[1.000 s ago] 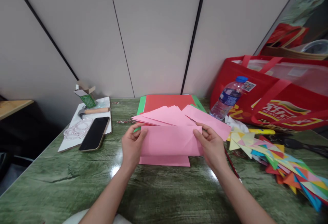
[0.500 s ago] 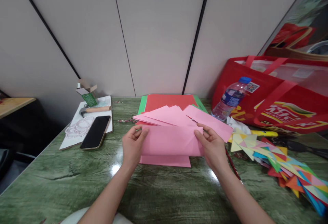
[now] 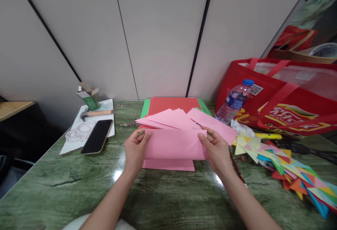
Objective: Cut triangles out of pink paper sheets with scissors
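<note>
A pink sheet of paper (image 3: 175, 145) is stretched between my two hands above the table, its long side running left to right. My left hand (image 3: 137, 148) pinches its left end, thumb on the near face. At the other end my right hand (image 3: 216, 148) grips it near the upper corner in the same way. Below and partly behind it shows another pink paper edge (image 3: 168, 165); whether the two are joined I cannot tell. Just beyond lie several pink papers (image 3: 171, 118), fanned over red sheets (image 3: 172, 104) and green ones.
Left on the green table (image 3: 86, 188) are a phone (image 3: 97, 137), a hammer (image 3: 98, 113), bead strings (image 3: 80, 131) and a small box (image 3: 90, 100). Toward the right stand a water bottle (image 3: 234, 102) and a red bag (image 3: 279, 96), with a colourful folded-paper chain (image 3: 292, 166) in front.
The view has shifted slightly, so the surroundings sit a little further left. Both hands keep the same hold on the pink sheet, which is almost unmoved.
</note>
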`<state>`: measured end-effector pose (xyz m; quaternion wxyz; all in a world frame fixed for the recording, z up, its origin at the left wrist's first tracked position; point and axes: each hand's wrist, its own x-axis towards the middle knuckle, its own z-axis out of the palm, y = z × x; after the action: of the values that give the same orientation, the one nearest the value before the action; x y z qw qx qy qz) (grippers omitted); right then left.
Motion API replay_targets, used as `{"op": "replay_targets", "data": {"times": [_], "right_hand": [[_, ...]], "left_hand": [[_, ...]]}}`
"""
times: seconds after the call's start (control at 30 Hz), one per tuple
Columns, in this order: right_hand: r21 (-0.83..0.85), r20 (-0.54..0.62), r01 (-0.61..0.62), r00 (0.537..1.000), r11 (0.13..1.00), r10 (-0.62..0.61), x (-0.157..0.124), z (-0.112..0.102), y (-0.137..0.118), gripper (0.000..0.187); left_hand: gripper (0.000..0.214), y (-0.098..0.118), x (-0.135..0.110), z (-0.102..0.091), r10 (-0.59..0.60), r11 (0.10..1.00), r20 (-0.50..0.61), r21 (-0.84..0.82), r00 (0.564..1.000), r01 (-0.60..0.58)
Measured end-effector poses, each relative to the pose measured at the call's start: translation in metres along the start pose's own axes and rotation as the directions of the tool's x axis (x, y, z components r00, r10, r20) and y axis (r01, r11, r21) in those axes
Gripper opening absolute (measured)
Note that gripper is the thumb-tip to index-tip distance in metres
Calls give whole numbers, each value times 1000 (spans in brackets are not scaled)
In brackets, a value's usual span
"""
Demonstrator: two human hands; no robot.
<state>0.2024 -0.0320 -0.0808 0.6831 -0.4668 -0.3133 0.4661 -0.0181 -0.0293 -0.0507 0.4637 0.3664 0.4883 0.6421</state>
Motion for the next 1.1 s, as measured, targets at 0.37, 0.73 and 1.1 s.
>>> {"op": "replay_targets", "data": {"times": [0.37, 0.73, 1.1], "right_hand": [[41, 10, 64, 998, 997, -64, -3, 8, -10, 28], [106, -30, 5, 1000, 994, -2, -2, 7, -13, 22], [134, -13, -73, 997, 988, 75, 12, -6, -8, 25]], "left_hand": [[33, 4, 11, 0, -69, 994, -19, -86, 997, 67], [31, 4, 14, -3, -72, 993, -40, -99, 997, 68], [35, 3, 9, -1, -101, 990, -5, -101, 995, 100]]}}
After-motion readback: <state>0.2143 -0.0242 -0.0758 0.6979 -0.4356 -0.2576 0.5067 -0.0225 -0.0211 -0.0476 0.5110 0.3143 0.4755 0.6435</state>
